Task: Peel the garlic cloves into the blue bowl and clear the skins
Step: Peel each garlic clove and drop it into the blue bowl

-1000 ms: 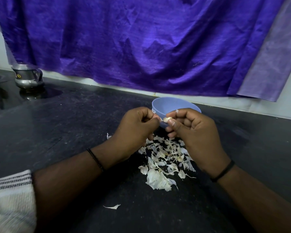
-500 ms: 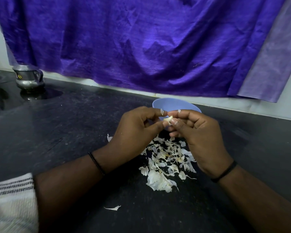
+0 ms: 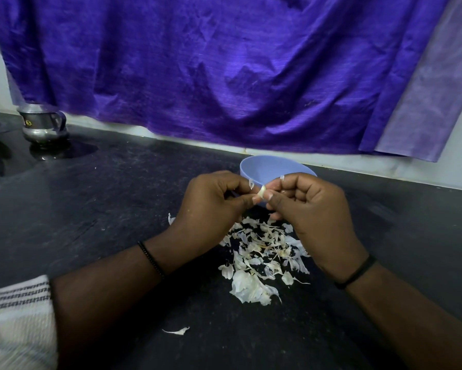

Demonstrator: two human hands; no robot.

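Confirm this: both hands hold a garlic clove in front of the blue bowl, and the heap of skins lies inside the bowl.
Not quite. The head view shows the left hand and right hand pinching the garlic clove in front of the blue bowl, but the heap of skins lies on the black counter, nearer the person than the bowl.

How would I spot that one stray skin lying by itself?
Start at the black counter and find the heap of garlic skins below the hands. Nearer the camera, the lone skin lies flat, apart from the heap.
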